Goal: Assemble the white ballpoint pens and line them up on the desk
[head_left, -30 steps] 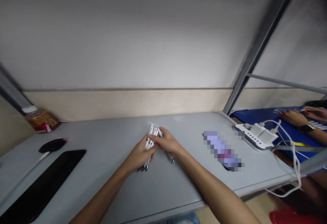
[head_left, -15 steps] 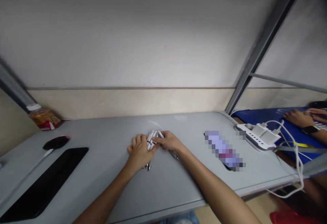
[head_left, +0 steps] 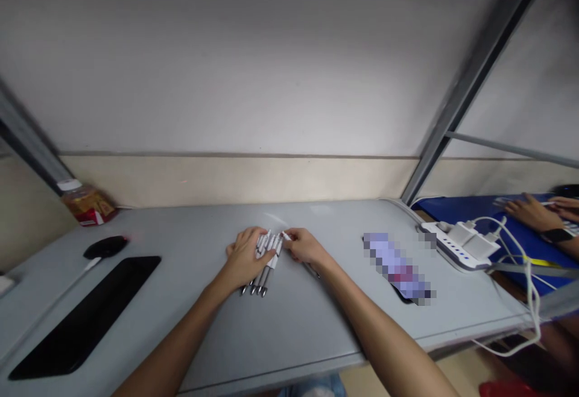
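Several white-and-grey pens (head_left: 270, 269) lie side by side on the grey desk, their silver ends toward me. My left hand (head_left: 245, 256) is closed around the left side of this bundle, its thumb across the top. Just right of the bundle, my right hand (head_left: 304, 245) pinches a single pen (head_left: 285, 236). This pen's white end shows beyond the fingers, and its grey end sticks out below the hand; the palm hides its middle.
To the right lie a blurred-out phone (head_left: 393, 267) and a white power strip (head_left: 455, 245) with plugs and cables. At left are a bottle (head_left: 90, 205), a black mouse (head_left: 105, 247) and a black mat (head_left: 88, 318). Another person's hand (head_left: 531, 213) rests over a blue surface.
My left hand has shifted slightly left, and its thumb has lifted off part of the pens, so more of their length shows. My right hand has drawn a little away from the bundle with its pen.
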A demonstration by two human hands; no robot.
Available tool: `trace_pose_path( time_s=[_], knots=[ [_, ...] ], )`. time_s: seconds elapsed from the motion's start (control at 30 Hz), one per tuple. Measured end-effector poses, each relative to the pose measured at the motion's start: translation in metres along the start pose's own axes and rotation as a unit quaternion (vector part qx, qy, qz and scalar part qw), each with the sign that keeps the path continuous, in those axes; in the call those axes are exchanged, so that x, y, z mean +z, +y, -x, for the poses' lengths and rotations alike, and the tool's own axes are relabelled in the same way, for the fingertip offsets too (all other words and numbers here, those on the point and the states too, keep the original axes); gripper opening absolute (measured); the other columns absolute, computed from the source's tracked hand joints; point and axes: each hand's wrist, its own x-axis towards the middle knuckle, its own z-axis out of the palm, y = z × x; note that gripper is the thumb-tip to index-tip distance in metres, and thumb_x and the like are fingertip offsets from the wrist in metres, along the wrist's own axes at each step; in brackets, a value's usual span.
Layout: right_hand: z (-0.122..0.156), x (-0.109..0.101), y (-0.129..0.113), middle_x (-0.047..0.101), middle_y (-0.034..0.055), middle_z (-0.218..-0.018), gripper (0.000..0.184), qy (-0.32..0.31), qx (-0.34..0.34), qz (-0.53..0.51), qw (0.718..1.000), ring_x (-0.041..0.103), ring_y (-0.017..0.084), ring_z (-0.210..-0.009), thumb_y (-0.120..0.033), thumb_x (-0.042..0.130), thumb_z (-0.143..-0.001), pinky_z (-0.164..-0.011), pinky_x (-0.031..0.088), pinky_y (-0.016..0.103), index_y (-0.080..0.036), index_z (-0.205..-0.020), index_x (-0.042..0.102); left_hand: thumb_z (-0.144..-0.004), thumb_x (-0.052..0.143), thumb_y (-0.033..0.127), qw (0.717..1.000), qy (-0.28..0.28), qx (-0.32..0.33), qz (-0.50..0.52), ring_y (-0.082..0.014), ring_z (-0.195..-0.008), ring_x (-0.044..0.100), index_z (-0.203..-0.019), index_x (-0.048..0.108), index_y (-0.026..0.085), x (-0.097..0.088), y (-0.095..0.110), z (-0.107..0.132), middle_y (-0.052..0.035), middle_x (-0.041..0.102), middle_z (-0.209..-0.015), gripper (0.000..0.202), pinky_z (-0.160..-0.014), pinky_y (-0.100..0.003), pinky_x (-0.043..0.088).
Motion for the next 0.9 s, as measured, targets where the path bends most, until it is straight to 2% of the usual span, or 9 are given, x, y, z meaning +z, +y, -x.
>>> trace_pose_path(
  time_s=[0.1, 0.2, 0.4, 0.53, 0.63, 0.77, 0.9],
  knots=[
    [0.0, 0.003, 0.003, 0.058, -0.0026, -0.067, 0.016, 0.008, -0.054, 0.057, 0.997, 0.046, 0.009, -0.058, -0.016, 0.056, -0.071, -0.056, 0.035, 0.02, -0.015, -0.083, 0.067, -0.09, 0.042, 0.039, 1.0, -0.01, 0.022, 0.019, -0.0253, -0.12, 0.046, -0.112, 0.054, 0.026, 0.001, -0.005, -0.002, -0.0053, 0.056, -0.125, 0.028, -0.095, -0.044, 0.034],
    [0.003, 0.007, 0.0, 0.064, -0.0008, -0.073, 0.016, 0.015, -0.086, 0.118, 0.989, 0.05, 0.011, -0.063, -0.021, 0.06, -0.074, -0.059, 0.035, 0.021, -0.016, -0.086, 0.068, -0.094, 0.03, 0.033, 1.0, -0.002, 0.012, 0.021, -0.0241, -0.121, 0.045, -0.109, 0.056, 0.025, 0.005, -0.009, -0.004, -0.006, 0.056, -0.126, 0.031, -0.097, -0.045, 0.034],
    [0.01, 0.016, -0.008, 0.066, 0.0023, -0.071, 0.017, 0.052, -0.067, 0.228, 0.97, 0.048, 0.012, -0.059, -0.028, 0.066, -0.073, -0.056, 0.03, 0.023, -0.017, -0.086, 0.068, -0.092, 0.036, 0.034, 1.0, -0.007, 0.005, -0.013, -0.0268, -0.127, 0.041, -0.115, 0.056, 0.025, 0.009, -0.012, -0.005, -0.0082, 0.05, -0.135, 0.032, -0.098, -0.049, 0.033],
    [0.008, 0.016, -0.007, 0.068, 0.0038, -0.077, 0.021, 0.056, -0.073, 0.216, 0.972, 0.052, 0.013, -0.063, -0.029, 0.066, -0.074, -0.058, 0.032, 0.023, -0.018, -0.092, 0.069, -0.09, 0.039, 0.034, 0.999, -0.003, 0.04, -0.03, -0.0274, -0.132, 0.037, -0.123, 0.053, 0.025, 0.009, -0.013, -0.005, -0.0079, 0.045, -0.142, 0.037, -0.101, -0.05, 0.032],
    [0.006, 0.014, -0.005, 0.068, 0.0025, -0.076, 0.022, 0.049, -0.074, 0.197, 0.976, 0.053, 0.013, -0.063, -0.023, 0.065, -0.073, -0.059, 0.034, 0.022, -0.019, -0.095, 0.069, -0.09, 0.036, 0.029, 0.998, -0.014, 0.061, -0.019, -0.0253, -0.13, 0.04, -0.127, 0.051, 0.026, 0.006, -0.017, -0.006, -0.0066, 0.048, -0.14, 0.04, -0.104, -0.048, 0.031],
    [0.004, 0.013, -0.005, 0.067, 0.0019, -0.074, 0.016, 0.038, -0.063, 0.207, 0.976, 0.052, 0.013, -0.063, -0.02, 0.065, -0.072, -0.059, 0.034, 0.022, -0.019, -0.087, 0.069, -0.089, 0.03, 0.018, 0.999, -0.03, 0.044, 0.006, -0.0218, -0.131, 0.04, -0.131, 0.05, 0.024, 0.004, -0.022, -0.009, -0.0064, 0.05, -0.14, 0.048, -0.107, -0.046, 0.029],
    [0.006, 0.013, -0.006, 0.067, 0.0022, -0.075, 0.014, 0.033, -0.065, 0.213, 0.974, 0.053, 0.013, -0.064, -0.022, 0.065, -0.072, -0.06, 0.034, 0.022, -0.018, -0.085, 0.069, -0.09, 0.032, 0.021, 0.999, -0.028, 0.021, 0.003, -0.0233, -0.133, 0.038, -0.135, 0.048, 0.025, 0.006, -0.026, -0.01, -0.0072, 0.047, -0.143, 0.048, -0.108, -0.049, 0.028]
  ],
)
